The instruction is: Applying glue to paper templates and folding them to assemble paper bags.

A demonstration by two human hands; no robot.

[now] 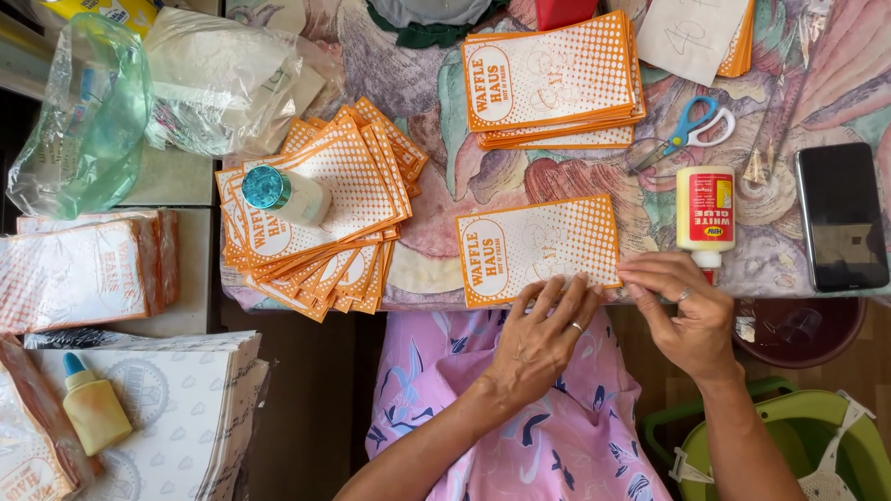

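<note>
Both hands (pixel 543 339) (pixel 682 306) press flat a dotted orange paper bag (pixel 538 249).

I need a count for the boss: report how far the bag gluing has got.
Done, it seems: a fanned pile under a small bottle and a neat stack. In hand: left hand and right hand press one bag flat beside the glue. Left: flat sheets, apparently unfolded.

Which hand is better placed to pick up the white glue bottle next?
Right, most likely. The right hand rests at the orange-and-white paper bag's right edge, directly below the white glue bottle; the left hand presses the bag's lower edge, farther away.
</note>
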